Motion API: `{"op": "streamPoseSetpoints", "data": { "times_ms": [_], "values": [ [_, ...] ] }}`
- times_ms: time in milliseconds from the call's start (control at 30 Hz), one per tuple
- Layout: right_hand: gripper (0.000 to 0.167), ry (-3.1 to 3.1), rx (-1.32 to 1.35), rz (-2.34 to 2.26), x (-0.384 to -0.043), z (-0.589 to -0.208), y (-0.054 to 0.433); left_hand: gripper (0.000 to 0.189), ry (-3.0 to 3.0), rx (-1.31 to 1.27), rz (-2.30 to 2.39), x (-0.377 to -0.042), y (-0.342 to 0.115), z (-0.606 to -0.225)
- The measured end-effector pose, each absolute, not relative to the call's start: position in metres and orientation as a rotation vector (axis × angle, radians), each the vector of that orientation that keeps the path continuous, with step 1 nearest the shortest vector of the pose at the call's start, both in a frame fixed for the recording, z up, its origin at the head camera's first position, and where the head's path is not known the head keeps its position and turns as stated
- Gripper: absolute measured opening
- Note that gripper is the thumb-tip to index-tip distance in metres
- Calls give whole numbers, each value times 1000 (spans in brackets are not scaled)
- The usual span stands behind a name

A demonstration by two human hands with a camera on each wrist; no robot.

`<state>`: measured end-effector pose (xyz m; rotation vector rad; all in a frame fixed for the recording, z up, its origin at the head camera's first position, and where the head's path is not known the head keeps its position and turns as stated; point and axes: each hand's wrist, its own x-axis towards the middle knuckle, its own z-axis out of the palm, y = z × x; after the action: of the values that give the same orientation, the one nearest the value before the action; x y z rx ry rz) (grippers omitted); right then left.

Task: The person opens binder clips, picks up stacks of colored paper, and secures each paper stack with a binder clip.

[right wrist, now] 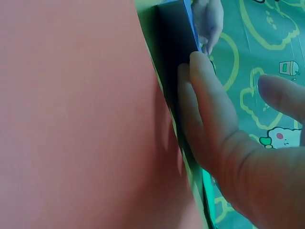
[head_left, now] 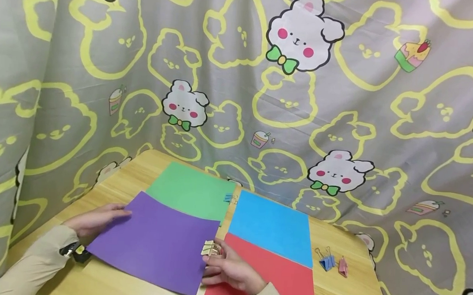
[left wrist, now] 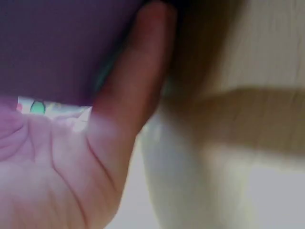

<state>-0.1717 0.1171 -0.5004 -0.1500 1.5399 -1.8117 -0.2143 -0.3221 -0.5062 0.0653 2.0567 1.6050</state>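
We've got the purple sheet (head_left: 157,241) bowed just this side of the green sheet (head_left: 192,192). Probably light, floppy and crease-prone, so we'd hold opposite edges: left hand (head_left: 97,219) pinches one, right hand (head_left: 233,268) has fingers clamped on the gold clip (head_left: 208,248) at the other.

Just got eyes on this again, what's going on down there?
A person holds a purple sheet, the left hand on its left edge. The right hand is at its right edge, by a gold clip; whether it pinches the clip, I can't tell. A green sheet lies partly covered behind, a small blue clip at its right edge. A blue sheet and a red sheet lie to the right, with two more clips beyond.
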Motion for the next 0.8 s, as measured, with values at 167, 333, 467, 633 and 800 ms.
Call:
{"op": "streamPoseSetpoints", "data": {
  "times_ms": [167,333,467,633,800],
  "values": [
    [94,1561,-149,-1785,-173,-499,117,73,2223,50,1495,-210,-333,-488],
    [93,1593,-136,-1768,-173,-500,117,71,2277,43,1451,-205,-337,-476],
    [93,1599,-131,-1764,-174,-502,117,74,2301,51,1419,-202,-337,-474],
    [91,1592,-124,-1771,-174,-504,116,77,2336,70,1380,-201,-338,-473],
    [90,1577,-126,-1774,-173,-505,115,77,2358,40,1358,-201,-336,-472]
  ]
}}
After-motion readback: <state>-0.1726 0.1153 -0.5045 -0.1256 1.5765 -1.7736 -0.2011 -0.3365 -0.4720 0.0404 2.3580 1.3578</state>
